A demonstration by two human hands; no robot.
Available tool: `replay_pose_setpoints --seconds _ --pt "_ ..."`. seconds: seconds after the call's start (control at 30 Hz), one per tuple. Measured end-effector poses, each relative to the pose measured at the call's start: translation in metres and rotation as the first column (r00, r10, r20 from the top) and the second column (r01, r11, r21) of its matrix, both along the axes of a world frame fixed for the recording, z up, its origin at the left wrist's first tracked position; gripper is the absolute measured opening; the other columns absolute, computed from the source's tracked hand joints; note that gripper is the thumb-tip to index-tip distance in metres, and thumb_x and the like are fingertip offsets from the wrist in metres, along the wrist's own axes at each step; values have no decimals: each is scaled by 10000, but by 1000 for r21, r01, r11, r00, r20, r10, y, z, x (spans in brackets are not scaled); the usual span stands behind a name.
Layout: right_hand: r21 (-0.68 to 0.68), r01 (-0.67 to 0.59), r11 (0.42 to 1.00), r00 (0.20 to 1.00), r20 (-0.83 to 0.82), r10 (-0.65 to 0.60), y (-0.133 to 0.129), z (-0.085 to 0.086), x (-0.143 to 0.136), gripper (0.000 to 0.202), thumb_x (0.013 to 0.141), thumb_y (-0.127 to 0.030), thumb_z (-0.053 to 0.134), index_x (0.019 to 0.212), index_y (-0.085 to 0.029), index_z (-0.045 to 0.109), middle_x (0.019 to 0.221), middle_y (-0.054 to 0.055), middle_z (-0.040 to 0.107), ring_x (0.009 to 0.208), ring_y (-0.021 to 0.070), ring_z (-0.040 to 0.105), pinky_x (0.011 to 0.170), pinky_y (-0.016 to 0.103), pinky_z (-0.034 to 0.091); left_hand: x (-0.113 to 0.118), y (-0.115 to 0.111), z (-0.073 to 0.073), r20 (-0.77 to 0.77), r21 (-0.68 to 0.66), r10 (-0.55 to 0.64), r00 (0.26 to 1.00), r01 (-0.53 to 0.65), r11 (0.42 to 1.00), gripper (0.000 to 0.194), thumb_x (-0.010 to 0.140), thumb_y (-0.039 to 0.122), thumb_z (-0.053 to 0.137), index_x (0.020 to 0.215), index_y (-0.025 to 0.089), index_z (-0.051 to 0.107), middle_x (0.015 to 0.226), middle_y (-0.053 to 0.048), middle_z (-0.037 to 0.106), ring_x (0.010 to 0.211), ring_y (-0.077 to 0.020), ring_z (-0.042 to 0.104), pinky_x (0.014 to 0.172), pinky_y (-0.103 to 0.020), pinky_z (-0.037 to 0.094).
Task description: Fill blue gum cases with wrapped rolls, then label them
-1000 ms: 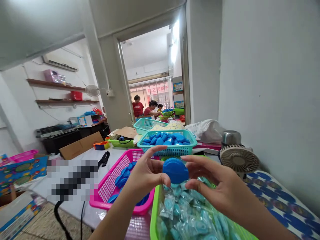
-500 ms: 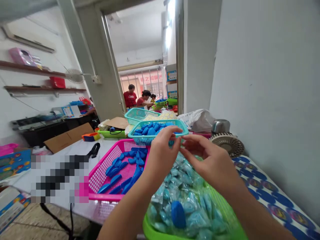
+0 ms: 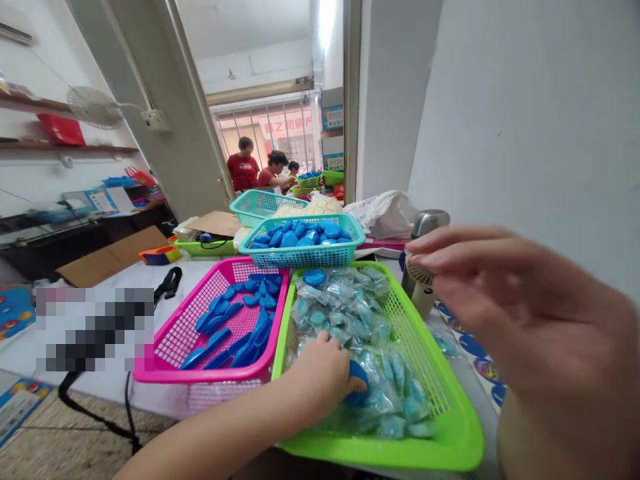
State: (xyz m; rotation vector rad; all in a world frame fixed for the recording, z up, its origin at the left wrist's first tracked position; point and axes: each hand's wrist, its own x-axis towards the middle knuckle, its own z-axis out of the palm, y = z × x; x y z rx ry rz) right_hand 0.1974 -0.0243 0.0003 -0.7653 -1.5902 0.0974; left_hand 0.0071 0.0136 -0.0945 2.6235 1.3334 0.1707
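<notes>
Blue case [image 3: 357, 371], amid wrapped packets [image 3: 397, 368]: likely light, stiff, slick; rim hold. Left hand [image 3: 320, 373]: grip seemingly closed on it. Right hand [image 3: 540, 320]: grip loosely open.

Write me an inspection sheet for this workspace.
Surface: white table; part of the left side is pixelated, spills nothing seen.
Job's things: green basket of wrapped packets; pink basket of blue plastic pieces; turquoise basket of rounded blue pieces behind.
Clutter: black strap, white plastic bag.
Hands: left hand has its fingers on a blue disc over the packets; right hand raised and blurred, holding nothing visible.
Cables: black cords hang below the table's near edge.
Surroundings: wall fan; people beyond the opening.
</notes>
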Motion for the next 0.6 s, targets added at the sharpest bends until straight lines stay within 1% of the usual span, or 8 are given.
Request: replay_pose_setpoints --seconds 0.07,0.13,0.2,0.27,0.33,0.43,0.53,0.6 --pt "43 -92 995 995 48 90 3 -1 -4 128 944 -200 642 969 -319 683 1045 -7 714 1060 200 684 963 352 559 4 5 -12 4 -33 20 1000 -20 999 330 755 394 876 845 105 744 855 -171 741 940 -379 659 862 -483 522" --pt "-26 -104 994 987 124 106 10 -3 -4 74 947 -275 661 987 -318 706 1021 -12 730 1003 192 698 892 319 573 -1 7 -6 53 -73 25 998 -21 997 413 693 413 917 938 132 739 862 -129 753 928 -362 678 815 -427 534" --pt "-167 -39 985 972 223 77 17 -4 -2 137 944 -419 663 1012 -323 734 1027 -2 754 960 207 720 796 301 600 -10 5 15 135 -87 38 990 -26 996 433 794 443 840 1112 187 696 918 -73 768 903 -298 704 762 -351 544" --pt "-297 0 955 948 305 94 24 -5 0 272 923 -534 657 1051 -317 762 1028 22 780 900 225 751 694 287 627 -16 1 43 302 -74 71 951 -51 996 373 975 432 627 1293 239 599 1087 -54 756 897 -222 715 723 -291 554" --pt "-371 -53 927 945 282 167 29 -7 -1 370 889 -580 683 1126 -308 765 1000 41 799 847 232 775 643 271 650 -17 -2 71 565 -82 91 820 -54 995 359 1033 385 508 1369 262 546 1275 -72 683 922 -184 708 700 -261 570" --pt "-380 -206 902 968 56 245 30 -11 -8 447 830 -554 773 1204 -311 740 989 40 810 864 218 791 695 235 671 -14 -4 100 859 -142 109 500 28 990 442 922 377 692 1336 259 592 1235 -82 664 908 -185 693 648 -236 576" --pt "-282 -280 918 955 -176 237 27 -15 -16 366 801 -488 830 1110 -301 770 966 31 810 863 192 794 739 199 662 -12 -3 106 938 -165 119 326 117 979 641 766 376 872 1320 227 587 1015 -43 701 870 -170 675 697 -226 565" --pt "-221 -272 937 951 -212 226 26 -16 -18 314 803 -437 842 1077 -293 786 947 30 814 831 183 796 740 193 661 -13 -3 101 956 -159 107 272 180 971 560 769 385 879 1235 201 628 971 -34 714 882 -156 672 725 -207 550"
